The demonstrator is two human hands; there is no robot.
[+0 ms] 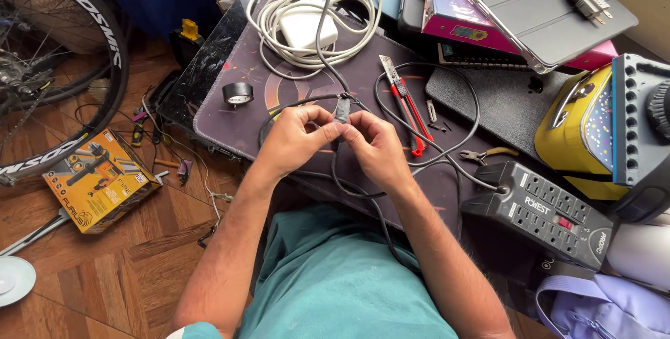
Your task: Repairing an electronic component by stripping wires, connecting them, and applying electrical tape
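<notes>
I hold a black cable (363, 194) at a grey taped joint (342, 111), just above a dark mat on the table (230, 119). My left hand (296, 136) and right hand (377, 145) both pinch closed around the joint, fingertips meeting. To do this well, I judge the wrap needs steady tension. A tape roll (238, 93) lies left of my grip, a red utility knife (405, 101) right.

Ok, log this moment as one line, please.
left hand: pinching black cable | right hand: pinching grey taped joint | tape roll: left on mat | red utility knife: right of hands
</notes>
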